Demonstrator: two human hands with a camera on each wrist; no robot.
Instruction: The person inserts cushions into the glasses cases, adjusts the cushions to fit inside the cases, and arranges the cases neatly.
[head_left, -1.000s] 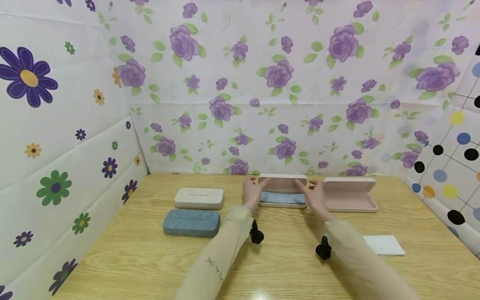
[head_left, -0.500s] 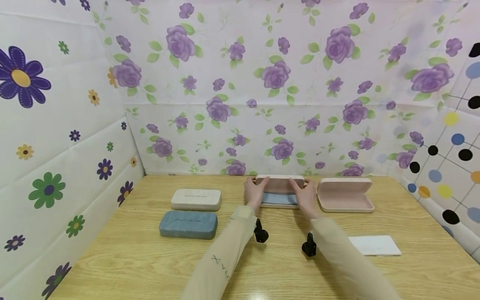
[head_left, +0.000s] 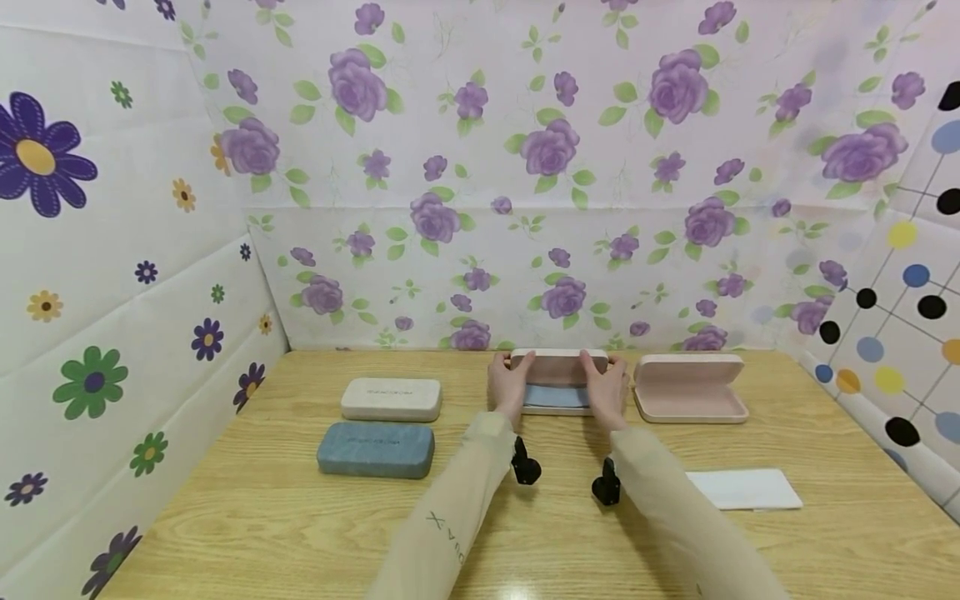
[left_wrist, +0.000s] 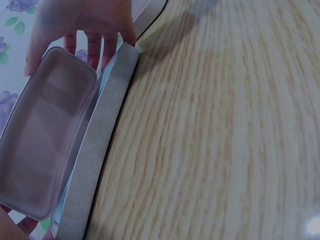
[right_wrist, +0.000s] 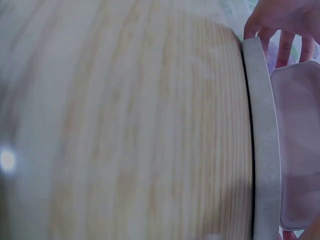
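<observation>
At the back of the table an open glasses case [head_left: 558,367] with a pink lining stands with its lid raised. A folded blue cloth [head_left: 557,396] lies in its base. My left hand [head_left: 507,387] grips the case's left end, thumb at the lid's rim and fingers around the side. At the right end my right hand [head_left: 606,392] holds it likewise. The left wrist view shows the lid [left_wrist: 47,130] tilted up from the base, whose pale front wall [left_wrist: 97,145] rests on the wood. Parts of the fingers are hidden behind the case.
Just right of my right hand stands another open pink-lined case [head_left: 690,392]. A closed white case [head_left: 392,400] and a closed blue case [head_left: 377,450] lie to the left. A folded white cloth [head_left: 750,489] lies near my right forearm. Patterned sheets enclose the table [head_left: 262,500].
My right hand has moved in from the right, and its thumb now sits at the lid's rim. Both hands have closed around the case's ends. The view has shifted slightly.
</observation>
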